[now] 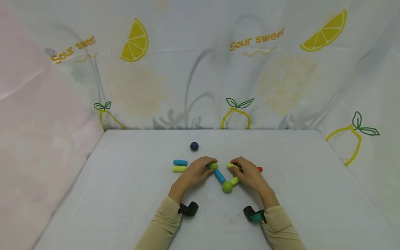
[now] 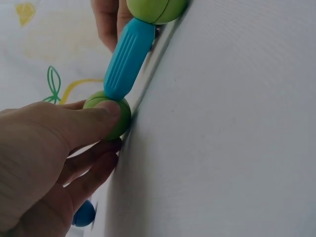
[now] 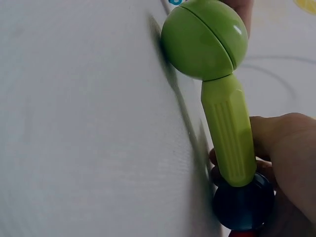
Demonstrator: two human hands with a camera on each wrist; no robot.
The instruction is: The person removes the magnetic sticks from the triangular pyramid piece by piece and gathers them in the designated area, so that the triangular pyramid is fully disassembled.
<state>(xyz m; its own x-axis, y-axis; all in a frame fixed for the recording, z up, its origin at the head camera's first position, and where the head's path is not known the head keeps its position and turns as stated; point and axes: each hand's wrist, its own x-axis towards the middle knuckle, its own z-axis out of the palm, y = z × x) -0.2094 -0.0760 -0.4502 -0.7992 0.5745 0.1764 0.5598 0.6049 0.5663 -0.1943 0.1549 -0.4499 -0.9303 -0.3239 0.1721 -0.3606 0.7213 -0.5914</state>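
Observation:
My left hand pinches a green ball between thumb and fingers. From this ball a blue rod runs to a second green ball, nearest the front. A yellow-green rod joins that front ball to a dark blue ball, partly hidden by my right hand. In the head view, the right fingers and thumb curl round another yellow-green rod beside the dark ball. A red piece pokes out behind the right hand.
On the white table, a loose blue rod and a yellow-green rod lie left of the left hand. Farther back sits a separate dark blue ball. A printed cloth hangs behind the table.

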